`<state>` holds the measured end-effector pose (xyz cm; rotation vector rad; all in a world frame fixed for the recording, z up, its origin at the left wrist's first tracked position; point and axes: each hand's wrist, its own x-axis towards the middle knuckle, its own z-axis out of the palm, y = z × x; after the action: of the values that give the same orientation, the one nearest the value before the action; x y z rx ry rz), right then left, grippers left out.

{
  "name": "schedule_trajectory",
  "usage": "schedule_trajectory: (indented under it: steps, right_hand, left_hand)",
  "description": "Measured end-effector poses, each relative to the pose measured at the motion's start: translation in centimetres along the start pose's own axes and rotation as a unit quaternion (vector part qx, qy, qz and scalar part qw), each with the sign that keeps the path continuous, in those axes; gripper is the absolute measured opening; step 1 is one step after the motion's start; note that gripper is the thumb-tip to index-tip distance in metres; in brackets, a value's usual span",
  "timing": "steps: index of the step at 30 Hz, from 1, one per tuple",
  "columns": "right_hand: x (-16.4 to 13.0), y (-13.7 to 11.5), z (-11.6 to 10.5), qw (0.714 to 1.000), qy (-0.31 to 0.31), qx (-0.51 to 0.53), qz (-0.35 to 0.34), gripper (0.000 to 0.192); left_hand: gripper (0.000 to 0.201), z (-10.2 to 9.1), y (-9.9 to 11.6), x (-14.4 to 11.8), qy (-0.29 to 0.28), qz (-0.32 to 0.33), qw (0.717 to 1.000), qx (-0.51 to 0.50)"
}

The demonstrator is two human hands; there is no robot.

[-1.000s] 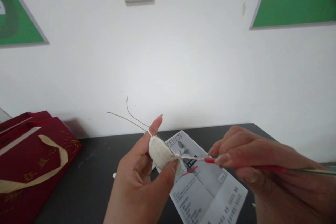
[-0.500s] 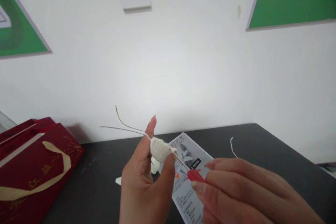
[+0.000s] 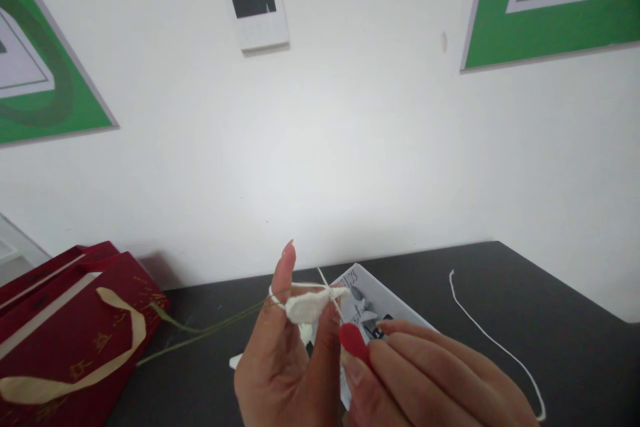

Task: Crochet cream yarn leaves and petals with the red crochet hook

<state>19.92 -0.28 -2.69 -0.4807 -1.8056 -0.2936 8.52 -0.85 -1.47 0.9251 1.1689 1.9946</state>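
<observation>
My left hand [image 3: 290,360] pinches a small white crocheted piece [image 3: 306,307] between thumb and fingers, its index finger raised with white yarn [image 3: 300,285] looped around it. Two thin green strands [image 3: 215,329] trail leftward from the piece. Closed around the red handle [image 3: 354,341] of a crochet hook is my right hand [image 3: 425,373]. The hook's thin shaft reaches into the piece at its right end, close to my left thumb; its tip is hidden.
On the dark table [image 3: 200,387] a printed sheet [image 3: 383,310] lies behind my hands. A loose white yarn tail [image 3: 493,340] stretches along the right. Dark red gift bags [image 3: 65,333] with a cream ribbon stand at the left. The white wall behind carries a panel [image 3: 255,10] and green-bordered frames.
The white piece has turned flatter, and the hook's handle is now closer to it. Green strands swung down to the left. Yarn shows around my left index finger, and more tail shows at right.
</observation>
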Motion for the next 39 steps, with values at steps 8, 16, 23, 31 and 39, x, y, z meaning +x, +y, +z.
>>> schedule_trajectory:
  steps: [8,16,23,31,39]
  right_hand:
    - [1.7,0.9,1.0,0.994,0.027,0.079,0.077,0.019]
    - [0.2,2.7,0.9,0.983,0.026,0.164,0.074,0.02]
    - [0.1,3.3,0.3,0.985,0.005,0.174,0.003,0.026]
    - [-0.3,1.7,1.2,0.975,0.044,-0.127,-0.178,0.017]
    - [1.4,0.1,-0.5,0.999,-0.004,-0.034,-0.023,0.013]
  left_hand:
    - [0.04,-1.8,0.3,2.7,-0.11,0.032,0.993,-0.016]
    - [0.053,-1.5,-1.2,3.0,-0.156,0.115,0.972,-0.131]
    - [0.059,-2.1,-0.8,3.9,-0.198,-0.06,0.952,-0.225]
    - [0.055,-2.6,-0.5,3.7,-0.164,0.043,0.973,-0.158]
    - [0.053,-3.3,0.2,4.5,-0.214,0.131,0.967,-0.033]
